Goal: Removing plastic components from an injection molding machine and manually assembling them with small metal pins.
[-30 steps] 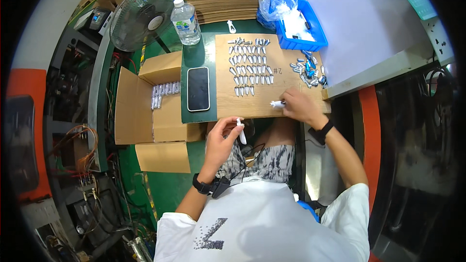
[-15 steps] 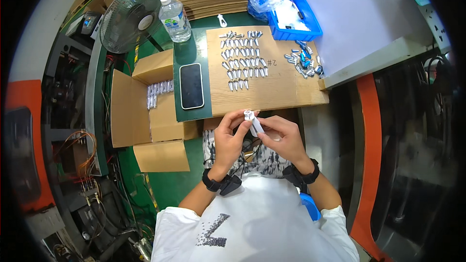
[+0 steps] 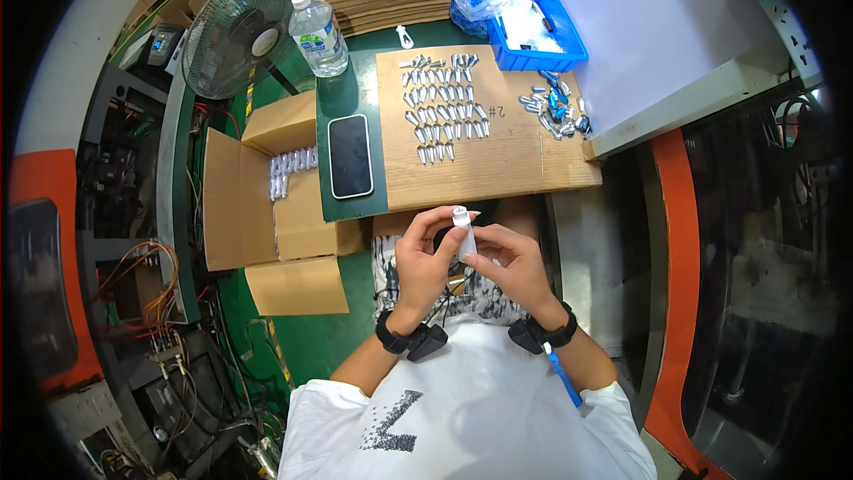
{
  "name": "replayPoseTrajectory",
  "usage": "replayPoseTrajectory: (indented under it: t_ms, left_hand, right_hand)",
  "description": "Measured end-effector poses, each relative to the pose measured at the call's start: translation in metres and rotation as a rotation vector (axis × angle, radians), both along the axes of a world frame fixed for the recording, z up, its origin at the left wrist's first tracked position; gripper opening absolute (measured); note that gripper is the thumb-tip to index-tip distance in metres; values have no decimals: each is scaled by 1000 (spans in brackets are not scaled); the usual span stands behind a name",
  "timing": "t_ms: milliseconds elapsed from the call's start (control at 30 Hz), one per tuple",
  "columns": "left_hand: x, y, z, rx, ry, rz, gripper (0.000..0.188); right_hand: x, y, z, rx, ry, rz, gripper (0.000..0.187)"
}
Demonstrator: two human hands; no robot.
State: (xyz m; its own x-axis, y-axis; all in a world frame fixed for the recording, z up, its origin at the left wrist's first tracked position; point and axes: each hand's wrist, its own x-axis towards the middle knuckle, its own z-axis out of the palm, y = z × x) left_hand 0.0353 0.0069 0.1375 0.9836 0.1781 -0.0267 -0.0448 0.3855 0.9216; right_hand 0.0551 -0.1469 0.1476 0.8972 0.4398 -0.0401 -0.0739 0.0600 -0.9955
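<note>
A small white plastic part (image 3: 465, 238), shaped like a short tube with a narrower collar at its top, is held in front of my body just off the table's near edge. My left hand (image 3: 426, 253) pinches it near the upper end between thumb and fingers. Closed on its lower side is my right hand (image 3: 511, 260), with the thumb near the bottom. Beyond my hands, rows of small silvery parts (image 3: 442, 114) lie on a cardboard sheet (image 3: 524, 160). A loose pile of silver and blue pieces (image 3: 555, 107) sits at the sheet's right side.
Left of the sheet lies a phone (image 3: 351, 157), with a water bottle (image 3: 318, 40) behind it. An open carton (image 3: 233, 200) holding several wrapped parts stands at the left, near a fan (image 3: 253, 31). A blue bin (image 3: 542, 60) stands at the back right by stacked cardboard (image 3: 391, 2).
The white part has turned from a slant to nearly upright. My right hand has shifted slightly left and its fingers have moved along the part.
</note>
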Motion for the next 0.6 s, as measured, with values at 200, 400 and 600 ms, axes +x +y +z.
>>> replayPoseTrajectory:
  t_ms: [200,400,600]
  left_hand:
    - [9,20,-5,-183,3,-225,35]
    - [19,32,-19,-295,-70,-417,30]
    - [28,37,-27,-280,-118,-362,28]
  right_hand:
    - [6,-8,4,138,237,89,30]
    - [16,-3,2,235,351,146,28]
    - [44,-2,2,183,423,324,29]
